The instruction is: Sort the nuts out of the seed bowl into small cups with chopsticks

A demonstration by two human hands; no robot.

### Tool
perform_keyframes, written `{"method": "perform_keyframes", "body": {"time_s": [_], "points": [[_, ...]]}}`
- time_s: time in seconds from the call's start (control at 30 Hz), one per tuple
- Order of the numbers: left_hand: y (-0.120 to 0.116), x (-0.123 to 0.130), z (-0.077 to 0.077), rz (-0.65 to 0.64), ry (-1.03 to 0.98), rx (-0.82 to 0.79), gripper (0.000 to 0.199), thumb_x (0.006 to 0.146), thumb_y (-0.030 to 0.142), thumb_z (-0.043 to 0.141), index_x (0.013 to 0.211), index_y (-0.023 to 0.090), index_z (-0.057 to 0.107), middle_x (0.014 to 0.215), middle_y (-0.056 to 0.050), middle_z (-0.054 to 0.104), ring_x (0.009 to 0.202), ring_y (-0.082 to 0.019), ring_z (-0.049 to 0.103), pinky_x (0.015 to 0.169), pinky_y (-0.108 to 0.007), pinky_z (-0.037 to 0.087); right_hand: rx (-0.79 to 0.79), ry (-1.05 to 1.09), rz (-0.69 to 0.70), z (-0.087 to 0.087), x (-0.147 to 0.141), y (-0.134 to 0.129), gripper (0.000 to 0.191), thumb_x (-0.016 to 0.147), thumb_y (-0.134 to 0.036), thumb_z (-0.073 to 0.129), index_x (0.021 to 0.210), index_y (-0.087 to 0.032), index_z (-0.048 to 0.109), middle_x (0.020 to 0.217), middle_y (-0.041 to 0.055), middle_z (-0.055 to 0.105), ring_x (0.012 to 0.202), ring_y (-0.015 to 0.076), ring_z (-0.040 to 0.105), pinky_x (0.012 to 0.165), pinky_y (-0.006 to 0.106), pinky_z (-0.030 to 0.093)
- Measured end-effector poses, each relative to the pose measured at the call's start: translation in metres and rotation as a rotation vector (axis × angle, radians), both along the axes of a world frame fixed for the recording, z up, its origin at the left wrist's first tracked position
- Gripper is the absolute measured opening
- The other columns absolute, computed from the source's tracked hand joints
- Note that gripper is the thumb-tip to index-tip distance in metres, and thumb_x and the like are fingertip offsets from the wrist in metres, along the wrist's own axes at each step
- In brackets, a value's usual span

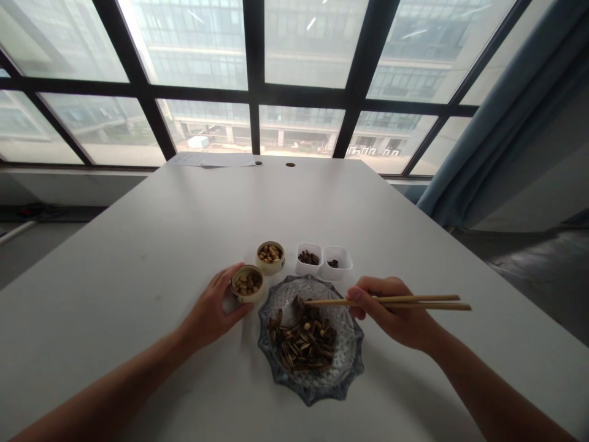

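Note:
My left hand point(212, 312) curls around a small round cream bowl point(257, 297) of brownish nuts or seeds, which stands on the table. In my right hand point(391, 312) is a pair of wooden chopsticks point(427, 299), pointing left. Their tips reach over a scalloped glass bowl point(352, 356) and meet a dark piece point(299, 305) near its far side; whether they grip it, I cannot tell. Striped sunflower seeds point(304, 353) lie in the glass bowl, mixed with other dark pieces and a few pale, round ones.
Behind the glass bowl stand another round bowl point(275, 268) of light-brown nuts and two white plastic cups, the left cup point(308, 269) and right cup point(339, 274), with dark pieces. Papers point(211, 160) lie at the white table's point(184, 215) far end. A blue curtain point(501, 110) hangs right.

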State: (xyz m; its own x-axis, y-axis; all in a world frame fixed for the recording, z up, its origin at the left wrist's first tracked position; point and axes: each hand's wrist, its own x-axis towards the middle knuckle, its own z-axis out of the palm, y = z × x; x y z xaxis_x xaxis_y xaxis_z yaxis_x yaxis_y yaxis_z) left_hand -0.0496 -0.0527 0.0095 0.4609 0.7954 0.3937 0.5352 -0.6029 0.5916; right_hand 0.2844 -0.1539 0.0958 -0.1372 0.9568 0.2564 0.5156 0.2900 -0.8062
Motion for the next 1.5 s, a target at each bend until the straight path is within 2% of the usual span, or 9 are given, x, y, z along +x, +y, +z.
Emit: {"method": "perform_keyframes", "body": {"time_s": [0.07, 0.2, 0.33, 0.5, 0.73, 0.9, 1.0, 1.27, 1.5], "points": [[0.0, 0.0, 0.0, 0.0, 0.005, -0.004, 0.065, 0.085, 0.04, 0.069, 0.142, 0.021, 0.045, 0.142, -0.014, 0.057, 0.132, -0.03, 0.055, 0.112, -0.047, 0.046, -0.012, 0.004, 0.028, 0.002, 0.003, 0.001, 0.048, 0.098, -0.045, 0.056, 0.061, -0.016, 0.065, 0.051, 0.0034, 0.065, 0.043, 0.0116, 0.057, 0.044, 0.021, 0.045], [0.0, 0.0, 0.001, 0.002, 0.013, -0.022, 0.066, 0.085, 0.04, 0.069, 0.143, 0.021, 0.044, 0.143, -0.015, 0.056, 0.132, -0.031, 0.054, 0.112, -0.049, 0.045, 0.03, -0.017, -0.052, 0.002, 0.001, 0.002, 0.045, 0.096, -0.047, 0.06, 0.064, -0.016, 0.068, 0.051, 0.0028, 0.064, 0.044, 0.0114, 0.056, 0.043, 0.021, 0.044], [0.0, 0.0, 0.002, -0.001, 0.005, -0.027, 0.065, 0.086, 0.041, 0.068, 0.142, 0.021, 0.044, 0.142, -0.015, 0.057, 0.131, -0.031, 0.055, 0.111, -0.049, 0.046, -0.093, 0.025, 0.093, 0.001, 0.0, 0.001, 0.048, 0.097, -0.049, 0.058, 0.064, -0.016, 0.069, 0.052, 0.0043, 0.066, 0.044, 0.0129, 0.058, 0.043, 0.022, 0.046], [0.0, 0.0, 0.002, 0.007, 0.001, -0.02, 0.065, 0.084, 0.041, 0.069, 0.142, 0.021, 0.046, 0.142, -0.015, 0.058, 0.132, -0.031, 0.055, 0.111, -0.048, 0.046, -0.017, 0.055, -0.055, 0.004, 0.007, 0.001, 0.047, 0.096, -0.051, 0.059, 0.065, -0.016, 0.069, 0.054, 0.0053, 0.068, 0.046, 0.0138, 0.06, 0.043, 0.022, 0.048], [0.001, 0.0, 0.0, 0.007, 0.007, -0.009, 0.065, 0.085, 0.042, 0.068, 0.142, 0.02, 0.045, 0.142, -0.015, 0.057, 0.131, -0.031, 0.055, 0.111, -0.048, 0.046, -0.05, 0.012, 0.057, 0.018, 0.013, -0.002, 0.05, 0.097, -0.05, 0.056, 0.061, -0.017, 0.068, 0.046, 0.0026, 0.063, 0.039, 0.0132, 0.058, 0.039, 0.021, 0.046], [0.001, 0.0, 0.001, 0.006, 0.004, -0.008, 0.065, 0.084, 0.042, 0.068, 0.142, 0.02, 0.046, 0.14, -0.015, 0.059, 0.131, -0.031, 0.056, 0.111, -0.047, 0.046, -0.007, 0.071, -0.019, 0.023, 0.016, -0.003, 0.054, 0.094, -0.057, 0.058, 0.061, -0.017, 0.069, 0.044, 0.0035, 0.062, 0.037, 0.0143, 0.059, 0.037, 0.022, 0.047], [0.0, 0.0, 0.002, 0.012, -0.001, -0.02, 0.065, 0.084, 0.043, 0.068, 0.141, 0.02, 0.047, 0.14, -0.015, 0.059, 0.13, -0.031, 0.056, 0.111, -0.048, 0.046, -0.036, 0.052, 0.004, 0.027, 0.019, -0.006, 0.056, 0.094, -0.059, 0.056, 0.057, -0.019, 0.068, 0.042, 0.0028, 0.061, 0.035, 0.0136, 0.057, 0.036, 0.021, 0.046], [0.0, 0.001, 0.001, 0.017, -0.006, -0.018, 0.065, 0.084, 0.043, 0.068, 0.141, 0.021, 0.047, 0.141, -0.014, 0.059, 0.13, -0.031, 0.057, 0.111, -0.047, 0.046, -0.021, -0.152, 0.161, 0.032, 0.015, -0.007, 0.049, 0.098, -0.041, 0.056, 0.056, -0.019, 0.064, 0.045, 0.0017, 0.062, 0.038, 0.011, 0.057, 0.039, 0.019, 0.042], [0.001, 0.0, 0.0, 0.007, -0.001, -0.014, 0.065, 0.084, 0.043, 0.069, 0.141, 0.02, 0.046, 0.141, -0.015, 0.058, 0.131, -0.031, 0.056, 0.111, -0.047, 0.046, -0.019, -0.068, 0.158, 0.031, 0.015, -0.007, 0.048, 0.098, -0.041, 0.054, 0.057, -0.019, 0.064, 0.046, 0.0022, 0.063, 0.037, 0.0118, 0.057, 0.038, 0.02, 0.042]]}}
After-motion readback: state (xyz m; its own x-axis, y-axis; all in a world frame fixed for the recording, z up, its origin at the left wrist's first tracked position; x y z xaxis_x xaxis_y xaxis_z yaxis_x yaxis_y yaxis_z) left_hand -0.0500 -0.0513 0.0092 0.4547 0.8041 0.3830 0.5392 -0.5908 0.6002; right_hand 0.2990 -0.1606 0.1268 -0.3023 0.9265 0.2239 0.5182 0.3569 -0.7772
